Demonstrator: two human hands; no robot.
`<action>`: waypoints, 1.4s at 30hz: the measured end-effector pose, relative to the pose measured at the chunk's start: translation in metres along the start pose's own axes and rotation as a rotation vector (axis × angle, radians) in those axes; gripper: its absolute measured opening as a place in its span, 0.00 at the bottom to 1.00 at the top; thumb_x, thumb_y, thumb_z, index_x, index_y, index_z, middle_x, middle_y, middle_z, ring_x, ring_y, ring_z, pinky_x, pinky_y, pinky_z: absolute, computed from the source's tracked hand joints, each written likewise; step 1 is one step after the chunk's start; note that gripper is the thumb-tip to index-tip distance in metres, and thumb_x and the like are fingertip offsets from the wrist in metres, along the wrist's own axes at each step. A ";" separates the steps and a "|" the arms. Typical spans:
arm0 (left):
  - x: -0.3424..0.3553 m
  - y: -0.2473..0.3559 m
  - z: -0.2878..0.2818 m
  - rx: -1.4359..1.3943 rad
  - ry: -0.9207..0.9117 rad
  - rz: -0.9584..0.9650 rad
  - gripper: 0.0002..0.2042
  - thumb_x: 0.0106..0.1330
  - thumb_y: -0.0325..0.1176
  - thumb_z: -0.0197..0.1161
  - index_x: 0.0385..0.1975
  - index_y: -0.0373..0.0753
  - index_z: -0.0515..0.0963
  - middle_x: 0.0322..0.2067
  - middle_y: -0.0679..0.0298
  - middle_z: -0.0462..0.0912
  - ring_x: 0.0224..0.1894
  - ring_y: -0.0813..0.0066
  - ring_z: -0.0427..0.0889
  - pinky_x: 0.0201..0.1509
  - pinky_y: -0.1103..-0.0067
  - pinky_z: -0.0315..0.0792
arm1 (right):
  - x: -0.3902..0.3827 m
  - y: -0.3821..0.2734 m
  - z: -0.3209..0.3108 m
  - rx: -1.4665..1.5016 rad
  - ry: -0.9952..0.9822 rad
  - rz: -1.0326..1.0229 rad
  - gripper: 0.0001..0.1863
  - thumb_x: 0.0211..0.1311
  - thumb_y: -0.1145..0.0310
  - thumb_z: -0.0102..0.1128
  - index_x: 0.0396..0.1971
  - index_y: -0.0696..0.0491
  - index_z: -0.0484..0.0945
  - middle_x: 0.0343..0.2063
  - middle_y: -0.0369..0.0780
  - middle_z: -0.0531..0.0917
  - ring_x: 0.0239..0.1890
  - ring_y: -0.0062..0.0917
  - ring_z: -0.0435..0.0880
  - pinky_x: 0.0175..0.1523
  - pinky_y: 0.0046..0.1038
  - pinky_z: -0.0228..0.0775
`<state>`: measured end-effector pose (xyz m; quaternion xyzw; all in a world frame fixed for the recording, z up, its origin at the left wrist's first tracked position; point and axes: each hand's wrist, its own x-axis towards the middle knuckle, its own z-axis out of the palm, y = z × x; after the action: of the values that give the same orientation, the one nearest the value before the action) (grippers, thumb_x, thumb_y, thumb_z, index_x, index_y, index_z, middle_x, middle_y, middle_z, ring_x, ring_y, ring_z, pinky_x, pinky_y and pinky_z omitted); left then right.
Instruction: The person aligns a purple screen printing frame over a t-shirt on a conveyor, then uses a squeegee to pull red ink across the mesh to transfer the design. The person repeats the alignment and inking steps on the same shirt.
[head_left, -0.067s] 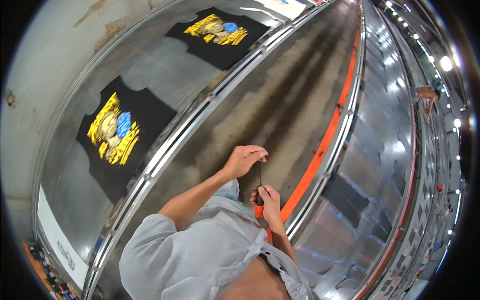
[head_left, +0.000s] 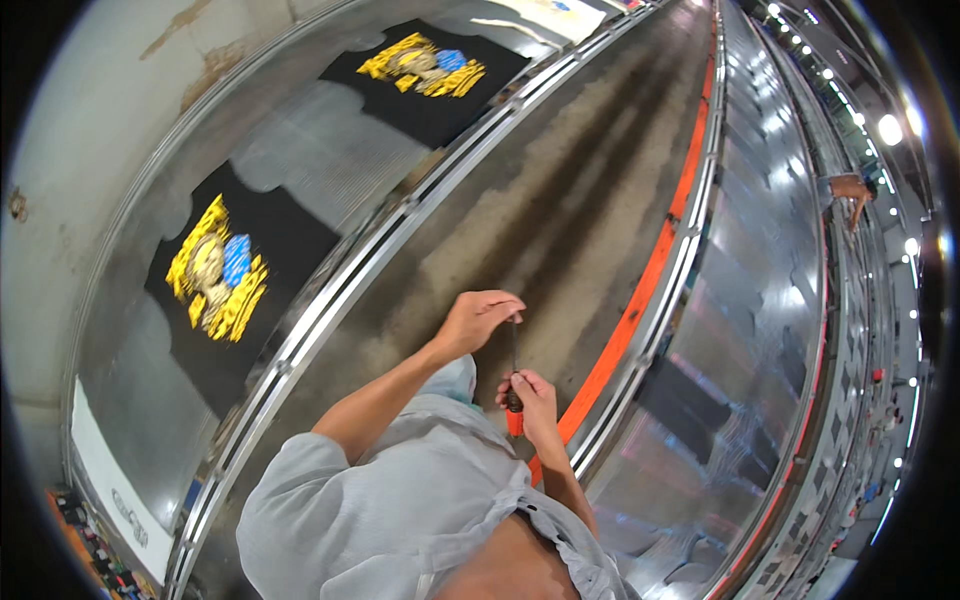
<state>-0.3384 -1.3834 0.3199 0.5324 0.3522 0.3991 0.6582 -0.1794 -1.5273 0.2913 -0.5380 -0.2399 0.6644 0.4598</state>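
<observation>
In front of my body I hold what looks like a screwdriver [head_left: 515, 424], with a dark and orange handle and a thin dark shaft pointing away from me. My right hand [head_left: 536, 398] is closed around the handle, its orange end sticking out below the fingers. Farther out, my left hand [head_left: 480, 320] pinches the far end of the shaft between thumb and fingers, so the tip itself is hidden. Both hands are held over the walkway between two long tables, touching neither.
On the left table [head_left: 330, 130] lie a black printed garment piece [head_left: 300, 232], a second black piece [head_left: 400, 112] farther off and a white piece [head_left: 110, 490] nearby. An orange strip [head_left: 635, 310] runs beside the right-hand table [head_left: 745, 300]. Another person's arm [head_left: 850, 188] shows far right.
The view has shifted slightly, so the tables and garment pieces sit a little farther left. Both hands keep the same hold on the screwdriver.
</observation>
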 end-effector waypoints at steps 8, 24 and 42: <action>0.274 -0.072 0.003 -0.020 0.000 -0.104 0.10 0.69 0.32 0.62 0.38 0.31 0.85 0.31 0.65 0.87 0.35 0.81 0.81 0.43 0.82 0.75 | 0.219 -0.134 -0.113 -0.199 0.004 0.034 0.13 0.73 0.66 0.54 0.39 0.61 0.80 0.29 0.39 0.83 0.28 0.20 0.81 0.32 0.22 0.74; 0.842 -0.038 0.118 0.129 -0.396 -0.145 0.09 0.69 0.32 0.62 0.37 0.31 0.84 0.29 0.64 0.85 0.33 0.80 0.81 0.40 0.81 0.75 | 0.590 -0.398 -0.270 0.206 0.244 -0.116 0.14 0.75 0.62 0.50 0.38 0.59 0.77 0.30 0.41 0.82 0.25 0.24 0.80 0.33 0.25 0.75; 1.437 -0.011 0.048 -0.148 0.051 -0.152 0.10 0.70 0.31 0.62 0.41 0.30 0.83 0.32 0.63 0.86 0.33 0.80 0.80 0.42 0.82 0.74 | 1.117 -0.806 -0.424 -0.341 0.085 -0.054 0.14 0.75 0.63 0.53 0.39 0.59 0.79 0.28 0.36 0.82 0.22 0.16 0.78 0.28 0.20 0.72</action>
<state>0.3291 -0.1107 0.2623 0.4439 0.3775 0.3865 0.7149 0.5037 -0.2586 0.2658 -0.6292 -0.3439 0.5782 0.3893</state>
